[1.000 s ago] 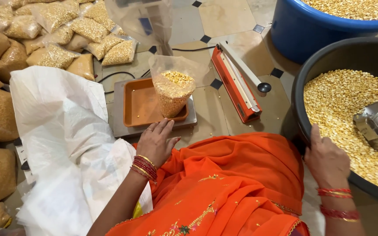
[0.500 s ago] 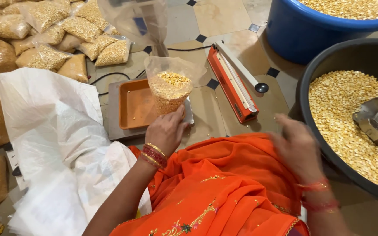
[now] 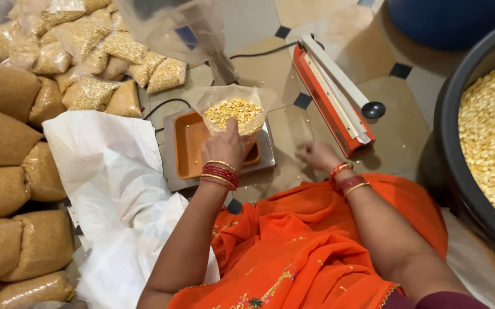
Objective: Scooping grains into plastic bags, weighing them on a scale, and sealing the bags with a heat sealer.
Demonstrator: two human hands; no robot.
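- Tiled floor [image 3: 396, 131] in tan with small dark squares carries everything; the person sits on it, an orange cloth [image 3: 316, 246] over the lap.
- Left hand [image 3: 224, 150] is closed around the near side of a clear bag [image 3: 235, 111] of yellow split pulses, which stands open-mouthed in an orange tray [image 3: 193, 151] on a flat metal scale [image 3: 170, 171].
- Right hand [image 3: 315, 154] rests low on the floor just right of the scale; it is blurred, so I cannot tell whether its grip is loose or clenched, and it seems to hold nothing.
- Judged from this, the bag is being weighed or steadied after filling.
- An orange heat sealer [image 3: 330, 94] lies near, to the right, with bare floor between.
- Left is crowded: white sacking [image 3: 116, 189] and stacked filled packets [image 3: 7, 189].
- A dark tub [image 3: 453, 171] of pulses hems the right edge.
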